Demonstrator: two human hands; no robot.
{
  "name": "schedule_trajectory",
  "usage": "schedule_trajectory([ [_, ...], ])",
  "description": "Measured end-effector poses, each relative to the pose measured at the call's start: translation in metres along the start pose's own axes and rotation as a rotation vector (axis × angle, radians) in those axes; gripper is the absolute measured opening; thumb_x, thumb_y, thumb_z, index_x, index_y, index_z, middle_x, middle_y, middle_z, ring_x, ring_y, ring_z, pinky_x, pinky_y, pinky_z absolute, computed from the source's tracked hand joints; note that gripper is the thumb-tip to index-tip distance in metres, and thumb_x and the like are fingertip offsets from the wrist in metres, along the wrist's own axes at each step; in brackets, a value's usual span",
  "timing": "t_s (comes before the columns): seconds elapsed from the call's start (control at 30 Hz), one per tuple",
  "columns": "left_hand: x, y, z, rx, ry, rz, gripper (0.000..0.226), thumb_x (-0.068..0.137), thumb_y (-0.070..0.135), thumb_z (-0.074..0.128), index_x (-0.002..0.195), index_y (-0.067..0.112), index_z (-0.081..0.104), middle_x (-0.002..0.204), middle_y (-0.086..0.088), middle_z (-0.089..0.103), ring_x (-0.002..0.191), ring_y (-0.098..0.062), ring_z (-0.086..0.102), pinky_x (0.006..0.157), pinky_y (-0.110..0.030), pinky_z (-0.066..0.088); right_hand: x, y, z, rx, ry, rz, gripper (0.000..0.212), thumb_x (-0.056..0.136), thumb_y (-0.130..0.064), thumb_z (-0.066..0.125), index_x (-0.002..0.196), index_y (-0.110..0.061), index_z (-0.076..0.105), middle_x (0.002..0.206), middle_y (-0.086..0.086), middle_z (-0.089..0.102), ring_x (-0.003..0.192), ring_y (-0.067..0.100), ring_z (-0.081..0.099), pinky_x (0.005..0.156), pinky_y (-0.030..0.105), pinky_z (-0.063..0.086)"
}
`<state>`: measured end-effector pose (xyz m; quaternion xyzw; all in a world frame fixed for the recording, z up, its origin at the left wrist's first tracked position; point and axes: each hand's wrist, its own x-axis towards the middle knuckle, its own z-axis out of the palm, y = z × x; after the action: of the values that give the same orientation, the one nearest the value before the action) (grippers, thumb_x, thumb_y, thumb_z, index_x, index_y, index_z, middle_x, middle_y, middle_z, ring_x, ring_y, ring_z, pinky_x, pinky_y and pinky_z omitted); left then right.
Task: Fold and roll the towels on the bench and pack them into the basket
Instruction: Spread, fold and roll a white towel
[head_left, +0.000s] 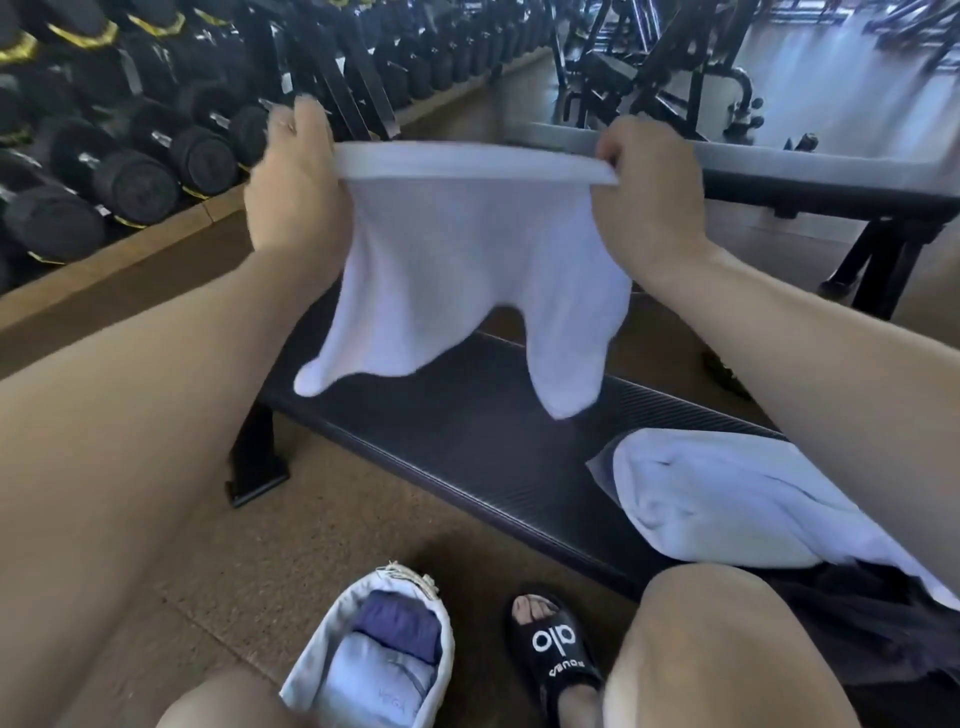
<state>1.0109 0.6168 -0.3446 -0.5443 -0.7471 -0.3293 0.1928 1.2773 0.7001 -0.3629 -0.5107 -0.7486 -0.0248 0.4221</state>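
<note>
Bench (467, 447) below 2 hands' white towel (467, 270)

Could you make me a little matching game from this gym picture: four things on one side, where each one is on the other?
1 held towel
2 second towel
3 basket
4 dumbbells

A on the floor by the foot
B lying on the bench
C racked at the left
D hanging between both hands, left hand and right hand

Pairs: 1-D, 2-B, 3-A, 4-C
</note>
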Motion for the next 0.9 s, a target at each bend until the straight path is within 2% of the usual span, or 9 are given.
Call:
schedule_trajectory([
  [0.13, 0.009, -0.014, 0.001, 0.034, 0.038, -0.110, 0.048, 0.088, -0.014, 0.041, 0.133, 0.001, 0.040, 0.134, -0.020, 0.046, 0.105, -0.049, 0.056, 0.085, -0.051, 0.046, -0.004, -0.003, 0.002, -0.051, -0.019, -0.060, 0.024, 0.083, -0.003, 0.049, 0.095, -0.014, 0.066, 0.102, 0.008, 0.061, 0.088, 0.024, 0.054, 0.067, 0.033, 0.037],
  [0.3, -0.045, -0.069, 0.039, 0.286, -0.305, -0.102, 0.071, 0.092, -0.004, 0.055, 0.151, 0.003, 0.017, 0.131, -0.026, 0.051, 0.110, -0.051, 0.058, 0.086, -0.055, 0.048, -0.082, -0.007, 0.030, -0.232, -0.737, -0.097, 0.022, 0.083, -0.014, 0.053, 0.096, -0.028, 0.064, 0.095, 0.003, 0.060, 0.094, 0.031, 0.060, 0.077, 0.032, 0.049],
  [0.37, -0.071, -0.088, 0.051, 0.342, -0.445, -0.107, 0.071, 0.089, -0.003, 0.059, 0.149, 0.004, 0.021, 0.123, -0.025, 0.055, 0.100, -0.048, 0.060, 0.077, -0.050, 0.048, -0.121, -0.014, 0.039, -0.271, -0.970, -0.115, 0.017, 0.088, -0.012, 0.051, 0.097, -0.023, 0.057, 0.099, 0.001, 0.055, 0.091, 0.026, 0.054, 0.073, 0.028, 0.040],
  [0.43, -0.094, -0.106, 0.060, 0.405, -0.569, -0.109, 0.067, 0.086, -0.003, 0.062, 0.143, 0.006, 0.027, 0.111, -0.020, 0.056, 0.085, -0.040, 0.058, 0.066, -0.043, 0.043, -0.156, -0.019, 0.052, -0.276, -1.144, -0.119, 0.024, 0.091, -0.006, 0.050, 0.114, -0.012, 0.056, 0.111, 0.008, 0.057, 0.091, 0.027, 0.052, 0.072, 0.030, 0.037],
  [0.5, -0.114, -0.125, 0.068, 0.497, -0.652, -0.067, 0.051, 0.088, 0.002, 0.061, 0.133, 0.007, 0.036, 0.095, -0.012, 0.054, 0.070, -0.030, 0.051, 0.060, -0.038, 0.039, -0.179, -0.022, 0.064, -0.244, -1.271, -0.129, 0.034, 0.094, -0.005, 0.050, 0.127, -0.008, 0.046, 0.103, 0.010, 0.054, 0.081, 0.024, 0.049, 0.065, 0.034, 0.039],
  [0.6, -0.129, -0.149, 0.073, 0.527, -0.690, -0.129, 0.022, 0.092, 0.008, 0.054, 0.110, 0.011, 0.042, 0.082, -0.007, 0.049, 0.062, -0.026, 0.047, 0.062, -0.036, 0.038, -0.191, -0.029, 0.075, -0.167, -1.305, -0.135, 0.036, 0.095, -0.004, 0.052, 0.128, -0.008, 0.038, 0.083, 0.005, 0.041, 0.067, 0.017, 0.042, 0.052, 0.030, 0.032],
  [0.67, -0.130, -0.159, 0.073, 0.514, -0.711, -0.190, 0.023, 0.088, 0.006, 0.055, 0.103, 0.013, 0.039, 0.086, -0.008, 0.050, 0.070, -0.030, 0.051, 0.067, -0.039, 0.039, -0.192, -0.036, 0.077, -0.098, -1.318, -0.105, 0.029, 0.094, -0.005, 0.054, 0.118, -0.011, 0.038, 0.082, 0.005, 0.040, 0.068, 0.016, 0.042, 0.052, 0.030, 0.031],
  [0.77, -0.128, -0.179, 0.072, 0.540, -0.697, -0.199, 0.034, 0.085, 0.004, 0.058, 0.111, 0.014, 0.038, 0.094, -0.009, 0.049, 0.081, -0.032, 0.051, 0.071, -0.041, 0.040, -0.195, -0.045, 0.078, 0.009, -1.340, -0.037, 0.027, 0.092, -0.007, 0.056, 0.104, -0.017, 0.034, 0.085, 0.006, 0.043, 0.073, 0.019, 0.047, 0.056, 0.033, 0.037],
  [0.9, -0.125, -0.188, 0.074, 0.613, -0.770, -0.165, 0.048, 0.086, 0.009, 0.056, 0.128, 0.020, 0.037, 0.111, -0.010, 0.051, 0.099, -0.034, 0.053, 0.079, -0.044, 0.043, -0.203, -0.054, 0.088, 0.012, -1.314, -0.031, 0.029, 0.091, -0.015, 0.059, 0.106, -0.019, 0.035, 0.086, 0.005, 0.047, 0.077, 0.021, 0.055, 0.068, 0.039, 0.054],
])
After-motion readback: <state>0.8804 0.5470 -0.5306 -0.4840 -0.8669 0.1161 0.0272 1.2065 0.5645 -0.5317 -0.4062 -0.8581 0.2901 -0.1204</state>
